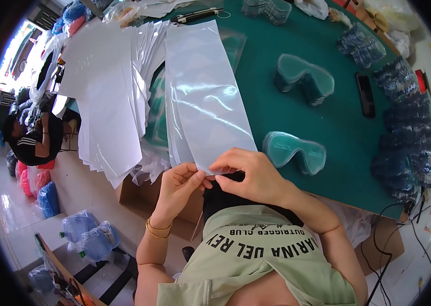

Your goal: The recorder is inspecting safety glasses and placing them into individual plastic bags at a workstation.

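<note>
A long, glossy white sheet of film (pixel 210 86) lies lengthwise in front of me, its near end reaching the table edge. My left hand (pixel 181 186) pinches the sheet's near corner between thumb and fingertips. Close beside it, my right hand (pixel 251 171) has its thumb and fingers closed on the same near edge. More sheets lie partly under this one. To the right of the sheet sits a stack of clear goggle-shaped lenses (pixel 295 148), with a second lens stack (pixel 307 76) farther back.
A fanned pile of white sheets (pixel 106 97) covers the left of the green table (pixel 343 148). A black phone (pixel 365 95) and many stacked lenses (pixel 404 127) lie at right. Pens (pixel 197 15) rest at the back. Another person (pixel 34 135) sits far left.
</note>
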A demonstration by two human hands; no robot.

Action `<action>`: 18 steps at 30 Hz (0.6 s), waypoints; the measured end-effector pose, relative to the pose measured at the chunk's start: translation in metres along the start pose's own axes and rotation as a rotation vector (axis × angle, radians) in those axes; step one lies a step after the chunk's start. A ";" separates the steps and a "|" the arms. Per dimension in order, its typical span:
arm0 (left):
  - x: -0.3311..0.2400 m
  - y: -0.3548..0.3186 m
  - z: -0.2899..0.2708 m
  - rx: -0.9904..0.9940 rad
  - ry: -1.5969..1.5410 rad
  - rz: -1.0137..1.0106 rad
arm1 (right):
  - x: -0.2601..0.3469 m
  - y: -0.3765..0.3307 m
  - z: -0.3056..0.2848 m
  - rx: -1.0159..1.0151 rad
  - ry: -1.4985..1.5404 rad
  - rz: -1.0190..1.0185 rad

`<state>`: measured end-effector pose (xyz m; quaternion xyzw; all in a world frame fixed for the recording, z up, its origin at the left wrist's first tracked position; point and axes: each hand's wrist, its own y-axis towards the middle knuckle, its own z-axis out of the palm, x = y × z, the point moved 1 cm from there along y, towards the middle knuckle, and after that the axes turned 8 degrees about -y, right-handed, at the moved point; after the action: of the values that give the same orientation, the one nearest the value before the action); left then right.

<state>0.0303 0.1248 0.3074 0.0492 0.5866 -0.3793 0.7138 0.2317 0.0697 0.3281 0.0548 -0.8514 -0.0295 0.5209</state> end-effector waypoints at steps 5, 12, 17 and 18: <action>-0.006 0.005 -0.001 0.044 0.161 0.059 | 0.006 0.019 -0.010 0.141 0.049 0.213; -0.015 0.009 -0.003 0.086 0.274 0.141 | 0.010 0.027 -0.018 0.221 0.108 0.296; -0.024 0.008 -0.004 0.089 0.487 0.170 | 0.014 0.030 -0.017 0.207 0.138 0.278; -0.027 0.008 0.001 0.103 0.458 0.191 | 0.015 0.032 -0.016 0.208 0.149 0.317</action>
<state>0.0355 0.1430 0.3282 0.2254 0.7057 -0.3186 0.5913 0.2376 0.0993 0.3519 -0.0244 -0.8070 0.1453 0.5719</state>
